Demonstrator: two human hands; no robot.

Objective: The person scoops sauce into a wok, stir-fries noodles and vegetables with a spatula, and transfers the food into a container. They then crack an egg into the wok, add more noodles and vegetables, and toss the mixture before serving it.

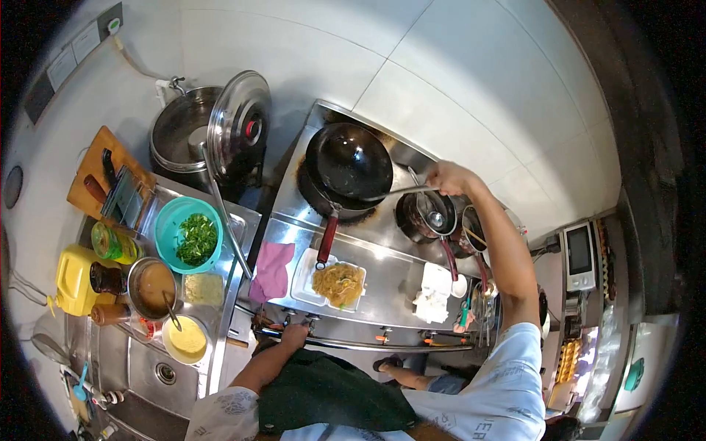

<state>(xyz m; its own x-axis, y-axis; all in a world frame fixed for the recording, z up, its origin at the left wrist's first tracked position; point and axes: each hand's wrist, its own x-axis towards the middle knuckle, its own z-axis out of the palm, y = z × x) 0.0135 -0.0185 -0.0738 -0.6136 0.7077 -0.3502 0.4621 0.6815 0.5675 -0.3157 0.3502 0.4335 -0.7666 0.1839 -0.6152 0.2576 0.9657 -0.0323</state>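
My right hand [450, 178] is closed around the handle of a long metal cooking utensil [403, 192]. The utensil reaches left to the rim of a black wok [349, 160], and its far end is hard to make out against the dark metal. On the left burner, the wok stands with its red handle [328, 239] pointing toward me. My left hand [296, 336] is low at the stove's front edge, beside the control knobs [312, 319]; its fingers are too small to read. A white takeaway box [303, 288] holding fried noodles [339, 284] lies between hand and wok, next to a purple cloth [272, 270].
More pans [415, 220] with a ladle [436, 220] sit on the right burners. White boxes [434, 283] are stacked on the front ledge. At left are a teal bowl [163, 246] of chopped greens, a pot of brown liquid [154, 288], a yellow bowl [185, 339], a sink [140, 367] and a lidded stockpot [180, 136].
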